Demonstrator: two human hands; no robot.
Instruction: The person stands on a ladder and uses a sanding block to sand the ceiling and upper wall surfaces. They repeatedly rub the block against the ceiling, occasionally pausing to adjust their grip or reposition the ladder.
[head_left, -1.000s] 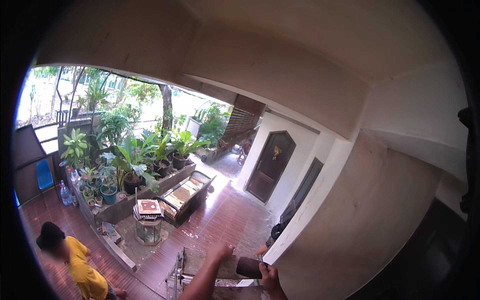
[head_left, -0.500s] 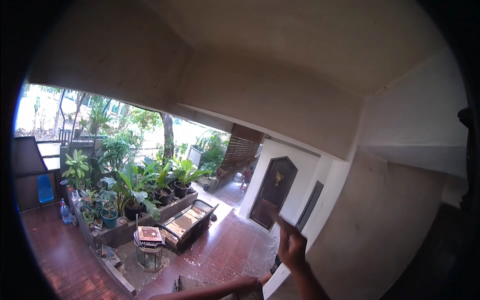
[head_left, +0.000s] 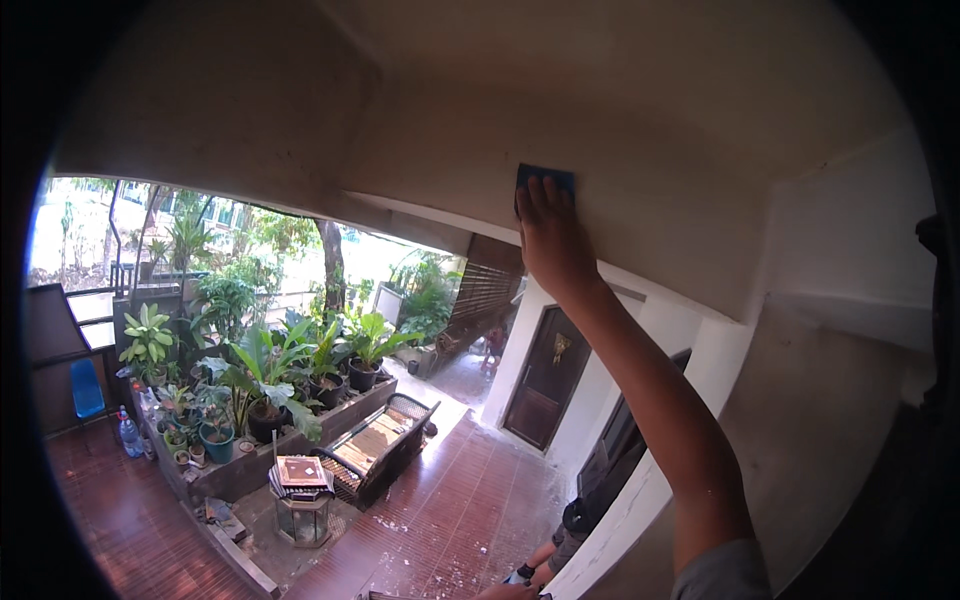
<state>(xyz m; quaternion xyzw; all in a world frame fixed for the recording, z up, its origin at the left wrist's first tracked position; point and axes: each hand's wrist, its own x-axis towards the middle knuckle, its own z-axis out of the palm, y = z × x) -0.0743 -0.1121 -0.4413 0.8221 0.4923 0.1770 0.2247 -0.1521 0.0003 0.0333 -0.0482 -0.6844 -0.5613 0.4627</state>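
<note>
My right hand is raised at the end of an outstretched arm. It holds a dark blue square sheet, which looks like sandpaper, flat against the beige beam under the ceiling. The fingers lie over the sheet and cover most of it. At the lower edge of the picture, only a sliver of my left hand shows; its fingers are hidden, so what it touches cannot be made out.
Below is a red tiled floor with white flecks. A woven bench and a glass-sided stand stand beside a planter of potted plants. A dark door is set in the white wall. Another person is far off.
My right hand has risen from in front of the door up to the beam, bringing the sheet against its face. My left hand and forearm have dropped mostly out of the picture.
</note>
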